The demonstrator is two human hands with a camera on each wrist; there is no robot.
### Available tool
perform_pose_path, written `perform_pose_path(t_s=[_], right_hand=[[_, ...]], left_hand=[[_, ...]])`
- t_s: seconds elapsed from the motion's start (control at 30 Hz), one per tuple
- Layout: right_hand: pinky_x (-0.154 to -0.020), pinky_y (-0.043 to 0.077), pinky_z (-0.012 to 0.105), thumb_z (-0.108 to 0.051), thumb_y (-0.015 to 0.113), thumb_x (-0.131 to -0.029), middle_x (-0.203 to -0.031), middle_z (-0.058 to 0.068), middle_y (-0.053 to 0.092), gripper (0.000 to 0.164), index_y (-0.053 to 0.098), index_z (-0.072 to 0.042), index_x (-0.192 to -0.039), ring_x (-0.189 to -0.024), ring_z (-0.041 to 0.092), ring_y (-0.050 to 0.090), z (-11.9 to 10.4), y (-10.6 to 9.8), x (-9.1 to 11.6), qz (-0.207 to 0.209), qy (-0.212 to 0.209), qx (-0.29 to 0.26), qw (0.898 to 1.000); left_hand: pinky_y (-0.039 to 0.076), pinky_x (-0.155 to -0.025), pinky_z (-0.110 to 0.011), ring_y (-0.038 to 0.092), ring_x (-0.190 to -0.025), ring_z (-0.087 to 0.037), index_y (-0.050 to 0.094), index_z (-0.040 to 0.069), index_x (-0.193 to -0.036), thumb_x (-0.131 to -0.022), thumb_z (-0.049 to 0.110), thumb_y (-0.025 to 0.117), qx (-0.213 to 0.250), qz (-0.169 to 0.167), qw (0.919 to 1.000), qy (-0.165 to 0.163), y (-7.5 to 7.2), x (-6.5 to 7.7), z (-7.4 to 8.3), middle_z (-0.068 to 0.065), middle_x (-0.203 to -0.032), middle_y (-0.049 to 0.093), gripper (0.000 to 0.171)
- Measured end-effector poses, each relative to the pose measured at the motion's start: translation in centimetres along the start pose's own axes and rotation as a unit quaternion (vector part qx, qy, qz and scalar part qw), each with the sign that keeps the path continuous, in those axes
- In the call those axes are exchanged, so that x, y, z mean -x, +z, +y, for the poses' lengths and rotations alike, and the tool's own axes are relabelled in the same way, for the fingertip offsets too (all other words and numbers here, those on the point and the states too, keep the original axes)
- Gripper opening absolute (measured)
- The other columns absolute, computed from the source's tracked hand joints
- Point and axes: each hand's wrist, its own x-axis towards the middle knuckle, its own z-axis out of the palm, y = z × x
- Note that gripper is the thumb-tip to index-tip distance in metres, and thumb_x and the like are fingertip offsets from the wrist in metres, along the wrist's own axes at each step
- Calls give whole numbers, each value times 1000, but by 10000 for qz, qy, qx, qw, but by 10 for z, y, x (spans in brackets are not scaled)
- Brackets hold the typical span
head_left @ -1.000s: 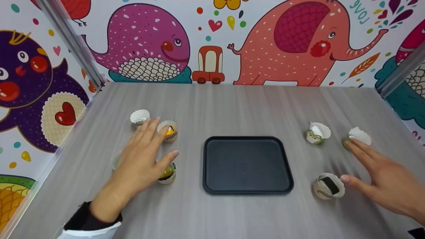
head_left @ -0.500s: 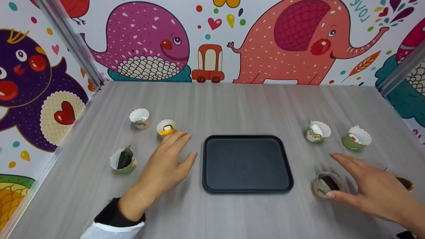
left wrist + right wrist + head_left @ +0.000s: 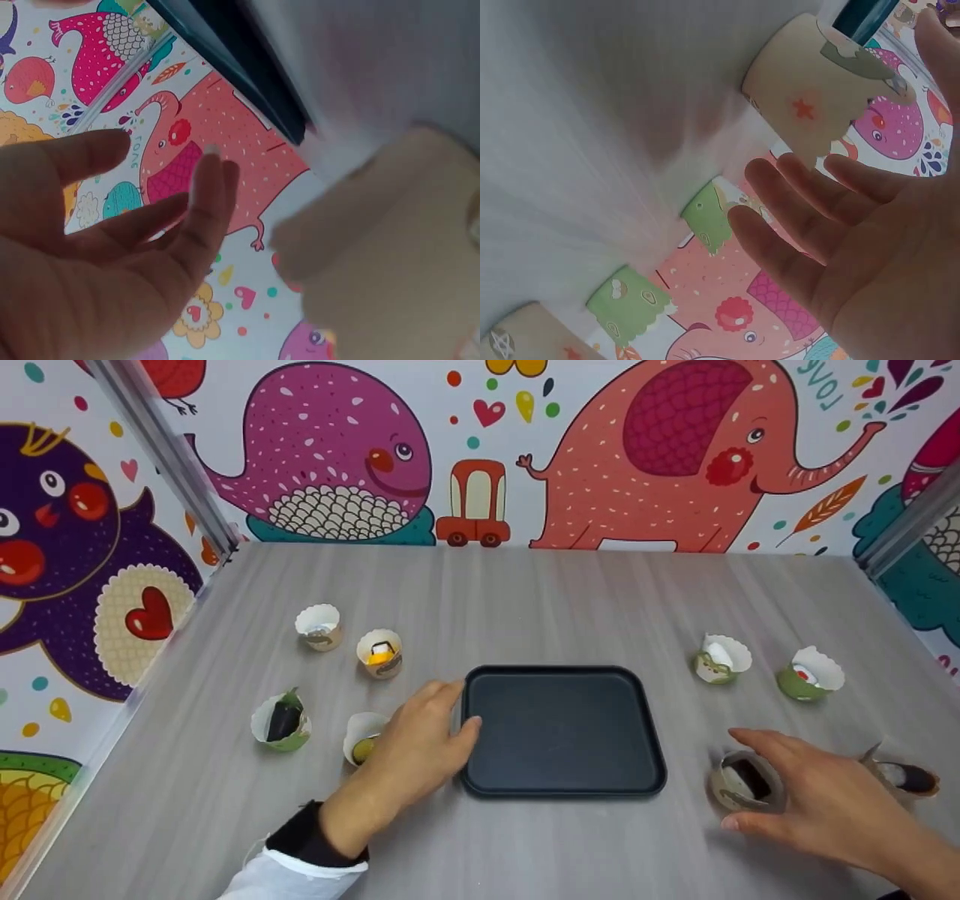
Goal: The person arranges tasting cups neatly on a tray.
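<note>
- Leftward, a green cup [image 3: 292, 744] holds an eggplant-like piece [image 3: 283, 721]; a beige cup [image 3: 322, 642] behind, something pale.
- Next, a pale cup [image 3: 360, 723] with an olive-green piece [image 3: 364, 750], and another [image 3: 384, 670] with a yellow one [image 3: 380, 655].
- Left hand [image 3: 420, 742] is loose, holding nothing, at the black tray's [image 3: 562, 731] left rim; contact unclear.
- Mid-table sits the tray, with wide grey table [image 3: 555, 600] behind it and on both sides.
- Rightward, a green cup [image 3: 714, 672] holds a white piece [image 3: 718, 654].
- Right hand [image 3: 825, 791] spreads ungripped around a brown-patterned cup [image 3: 726, 790] with a dark piece [image 3: 756, 781]; touch unclear.
- Beyond, a green cup [image 3: 802, 688] and, partly hidden, a cup with a dark-and-white piece [image 3: 913, 778].
</note>
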Motion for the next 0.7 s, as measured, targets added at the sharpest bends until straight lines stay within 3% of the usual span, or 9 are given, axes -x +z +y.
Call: perform_pose_path(t_s=[0.1,0.23,0.37,0.53,0.7], right_hand=[[-78,48,55,-86,56,-56,-122,15,58,107,50,-10,-130,-97,30,61,0,3,-1,13,-30,-47,10000],[-77,50,52,-86,57,-56,-118,12,61,104,52,-11,-128,-94,25,62,1,6,-2,122,-138,-77,9998],[-74,51,50,-84,59,-57,-116,10,62,100,54,-12,-126,-91,23,62,2,8,-3,152,-189,-128,9996],[-73,51,48,-80,63,-58,-114,9,62,94,55,-12,-123,-89,19,61,4,10,-4,114,-182,-272,9994],[-68,51,39,-61,79,-59,-108,-3,63,78,56,-16,-119,-81,8,59,8,16,-1,610,-442,-437,9962]], left_hand=[[47,-88,-38,58,-104,-24,54,-3,-127,-89,30,61,-64,-287,9992,-282,6,-4,0,-13,-116,59,51],[50,-77,-39,60,-88,-23,63,-5,-110,-90,26,60,-223,-431,9972,-570,14,-10,-2,-13,-99,62,38],[49,-66,-37,59,-76,-21,65,-3,-94,-91,18,59,-349,-393,9966,-635,21,-14,-6,-12,-86,63,21],[47,-57,-34,58,-67,-18,65,-2,-86,-91,13,59,-517,-532,9945,-734,25,-18,-7,-12,-78,63,17],[46,-55,-33,56,-63,-18,63,0,-82,-91,13,59,-692,-832,9904,-860,25,-20,-5,-10,-75,61,17]])
